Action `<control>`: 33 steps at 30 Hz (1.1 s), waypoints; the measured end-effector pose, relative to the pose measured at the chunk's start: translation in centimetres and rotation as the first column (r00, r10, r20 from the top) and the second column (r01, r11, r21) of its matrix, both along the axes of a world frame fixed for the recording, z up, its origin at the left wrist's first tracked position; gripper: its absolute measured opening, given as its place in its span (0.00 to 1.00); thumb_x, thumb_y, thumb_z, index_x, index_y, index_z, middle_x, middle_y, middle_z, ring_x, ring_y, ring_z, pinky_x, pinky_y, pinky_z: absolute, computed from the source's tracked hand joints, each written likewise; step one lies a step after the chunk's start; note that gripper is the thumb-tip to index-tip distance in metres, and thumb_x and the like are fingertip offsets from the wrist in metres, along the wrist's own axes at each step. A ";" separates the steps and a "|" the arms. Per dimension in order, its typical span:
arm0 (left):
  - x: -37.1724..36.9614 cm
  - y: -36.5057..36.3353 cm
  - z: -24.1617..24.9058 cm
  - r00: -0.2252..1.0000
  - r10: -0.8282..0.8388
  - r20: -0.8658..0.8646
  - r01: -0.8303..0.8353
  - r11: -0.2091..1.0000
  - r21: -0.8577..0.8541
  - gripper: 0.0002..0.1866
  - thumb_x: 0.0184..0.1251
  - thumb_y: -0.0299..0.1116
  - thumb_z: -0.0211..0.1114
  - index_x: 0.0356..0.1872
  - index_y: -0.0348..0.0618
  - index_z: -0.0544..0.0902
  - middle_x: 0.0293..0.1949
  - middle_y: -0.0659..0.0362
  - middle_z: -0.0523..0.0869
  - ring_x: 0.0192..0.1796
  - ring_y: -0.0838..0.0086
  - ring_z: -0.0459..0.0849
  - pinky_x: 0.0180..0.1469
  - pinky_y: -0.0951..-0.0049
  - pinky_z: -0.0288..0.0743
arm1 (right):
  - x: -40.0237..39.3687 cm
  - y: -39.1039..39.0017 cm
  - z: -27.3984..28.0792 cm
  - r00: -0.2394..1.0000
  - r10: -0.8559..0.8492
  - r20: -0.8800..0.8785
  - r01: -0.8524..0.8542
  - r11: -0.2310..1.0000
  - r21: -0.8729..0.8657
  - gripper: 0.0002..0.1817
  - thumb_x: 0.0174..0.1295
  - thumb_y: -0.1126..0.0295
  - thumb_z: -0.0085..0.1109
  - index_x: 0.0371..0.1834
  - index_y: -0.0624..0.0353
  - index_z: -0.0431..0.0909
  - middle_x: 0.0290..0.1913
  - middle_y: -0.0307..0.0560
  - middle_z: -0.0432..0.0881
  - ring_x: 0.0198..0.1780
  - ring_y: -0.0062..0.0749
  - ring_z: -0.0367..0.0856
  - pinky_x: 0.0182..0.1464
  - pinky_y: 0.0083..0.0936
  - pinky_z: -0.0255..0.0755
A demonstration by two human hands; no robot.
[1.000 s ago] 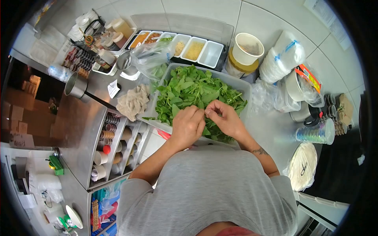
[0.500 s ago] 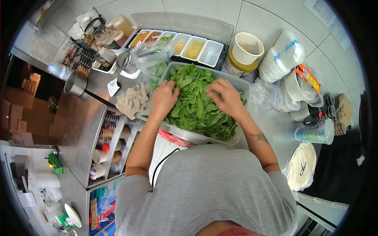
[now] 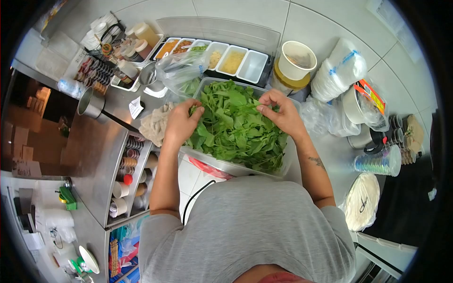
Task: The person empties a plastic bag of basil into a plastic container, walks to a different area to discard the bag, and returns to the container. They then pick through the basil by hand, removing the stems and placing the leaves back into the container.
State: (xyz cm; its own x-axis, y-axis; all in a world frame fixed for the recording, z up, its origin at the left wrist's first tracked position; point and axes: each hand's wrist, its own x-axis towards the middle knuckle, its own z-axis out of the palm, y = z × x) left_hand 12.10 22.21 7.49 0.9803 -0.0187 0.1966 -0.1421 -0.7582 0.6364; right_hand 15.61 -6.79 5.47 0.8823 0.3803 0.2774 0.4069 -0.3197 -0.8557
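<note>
A heap of green leaves (image 3: 240,127) fills a clear plastic tub (image 3: 289,162) in front of me. At the tub's left edge, my left hand (image 3: 185,118) has its fingers pinched together around a bit of leaf. My right hand (image 3: 279,111) is over the upper right of the heap, thumb and forefinger pinched at a leaf tip. A clear plastic bag (image 3: 181,70) with some greens in it lies behind the tub, and a beige cloth (image 3: 153,125) is partly behind my left hand.
Behind the tub stands a row of white food trays (image 3: 252,66). At the right are a white paper bucket (image 3: 297,60), stacked bags (image 3: 337,70) and a round pale bundle (image 3: 361,202). A saucepan (image 3: 91,102) and sauce bottles (image 3: 146,33) are at the left.
My left hand has moved left to the tub's edge and my right hand slightly to the right, so they are farther apart. The leaves have shifted, with broader ones now on top.
</note>
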 end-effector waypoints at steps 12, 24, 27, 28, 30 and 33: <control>-2.0 -7.9 1.3 0.918 -0.359 0.168 0.341 0.931 0.131 0.07 0.58 0.28 0.65 0.37 0.43 0.82 0.32 0.55 0.76 0.36 0.60 0.79 0.37 0.66 0.72 | -2.8 1.2 -0.2 0.993 0.104 0.062 -0.108 0.993 0.054 0.09 0.50 0.79 0.62 0.33 0.59 0.74 0.45 0.44 0.73 0.52 0.39 0.72 0.57 0.26 0.63; -2.8 -7.9 1.3 0.921 -0.386 0.050 0.382 0.921 0.071 0.13 0.55 0.30 0.68 0.43 0.44 0.81 0.36 0.54 0.75 0.39 0.58 0.79 0.40 0.64 0.72 | -4.1 0.7 0.4 0.994 0.096 -0.045 -0.087 0.981 0.173 0.09 0.53 0.77 0.64 0.35 0.57 0.74 0.41 0.39 0.73 0.43 0.28 0.71 0.45 0.22 0.63; -2.6 -7.4 0.2 0.944 -0.323 0.064 0.325 0.946 -0.017 0.14 0.53 0.31 0.70 0.42 0.44 0.81 0.40 0.54 0.75 0.43 0.57 0.78 0.43 0.64 0.72 | -3.9 0.4 0.0 0.995 0.036 0.091 -0.047 0.992 0.118 0.09 0.53 0.75 0.65 0.35 0.57 0.76 0.41 0.41 0.74 0.44 0.33 0.72 0.48 0.26 0.64; -2.6 -7.1 0.4 0.942 -0.324 0.093 0.325 0.946 0.004 0.14 0.53 0.31 0.70 0.41 0.43 0.81 0.41 0.53 0.75 0.44 0.57 0.78 0.44 0.64 0.72 | -3.9 0.2 0.1 0.998 0.027 0.060 -0.032 0.995 0.095 0.09 0.53 0.74 0.66 0.35 0.57 0.76 0.41 0.42 0.75 0.45 0.34 0.72 0.50 0.27 0.65; -2.8 -6.9 1.0 0.936 -0.321 0.147 0.318 0.947 0.045 0.14 0.52 0.30 0.70 0.40 0.42 0.80 0.43 0.53 0.75 0.47 0.56 0.78 0.46 0.64 0.73 | -4.2 -0.2 0.2 1.000 0.011 -0.006 -0.010 0.999 0.048 0.09 0.52 0.73 0.67 0.35 0.58 0.77 0.41 0.42 0.75 0.46 0.37 0.73 0.52 0.29 0.65; -2.6 -6.7 0.5 0.857 -0.439 0.271 0.391 0.895 0.213 0.12 0.51 0.27 0.68 0.39 0.41 0.80 0.42 0.53 0.76 0.45 0.56 0.78 0.45 0.63 0.72 | -4.6 0.1 0.7 0.998 0.012 0.064 -0.013 1.000 0.016 0.10 0.53 0.70 0.67 0.37 0.57 0.78 0.41 0.43 0.77 0.47 0.38 0.73 0.53 0.30 0.65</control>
State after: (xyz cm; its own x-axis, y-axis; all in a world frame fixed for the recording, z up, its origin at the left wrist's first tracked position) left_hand 9.49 15.50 8.04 0.7664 -0.4624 0.4460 -0.6324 -0.6652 0.3970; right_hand 10.99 -6.71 6.17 0.8579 0.3860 0.3392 0.4647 -0.3007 -0.8329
